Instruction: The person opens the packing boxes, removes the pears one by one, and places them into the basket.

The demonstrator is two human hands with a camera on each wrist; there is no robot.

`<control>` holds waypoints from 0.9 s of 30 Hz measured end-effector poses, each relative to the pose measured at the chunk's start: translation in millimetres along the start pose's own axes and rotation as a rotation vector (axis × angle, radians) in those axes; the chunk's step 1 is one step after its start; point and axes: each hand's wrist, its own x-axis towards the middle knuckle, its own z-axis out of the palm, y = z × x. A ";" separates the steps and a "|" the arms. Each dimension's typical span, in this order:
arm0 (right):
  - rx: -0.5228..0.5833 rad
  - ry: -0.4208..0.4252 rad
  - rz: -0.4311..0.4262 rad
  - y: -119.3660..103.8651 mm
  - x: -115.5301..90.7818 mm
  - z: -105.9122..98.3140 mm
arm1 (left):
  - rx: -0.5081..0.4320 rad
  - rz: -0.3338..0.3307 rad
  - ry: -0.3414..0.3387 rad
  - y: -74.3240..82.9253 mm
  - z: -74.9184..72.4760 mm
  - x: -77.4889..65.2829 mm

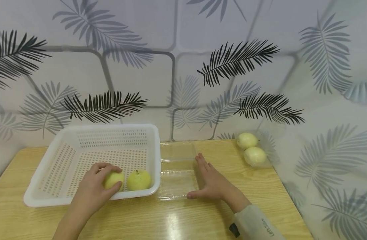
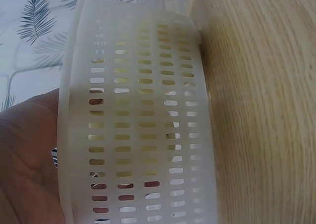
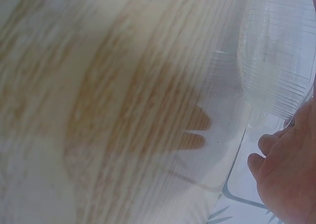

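Observation:
My left hand reaches into a white plastic basket, its fingers and thumb curled round a yellow-green pear near the front wall. Beside it in the basket sits a second pear, stem upward. In the left wrist view the slotted basket wall hides most of the fruit. A clear plastic box with its lid folded back stands right of the basket. My right hand is at the box's right side, fingers extended and thumb apart, and holds nothing.
Two pale yellow fruits lie in a clear wrapping at the back right of the wooden table. A wall with a leaf pattern stands right behind the table and along its right side.

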 end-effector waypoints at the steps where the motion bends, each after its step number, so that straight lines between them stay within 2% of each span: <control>1: -0.003 -0.001 -0.001 0.2 -0.1 0.3 | 0.000 -0.004 -0.010 0.1 -0.3 0.2; 7: 0.003 -0.002 0.002 -1.2 -1.0 0.7 | 0.002 -0.026 -0.053 -0.2 -1.7 0.7; 27: 0.006 -0.007 -0.002 -0.2 0.3 -0.4 | 0.023 -0.035 -0.119 -0.2 -4.4 5.8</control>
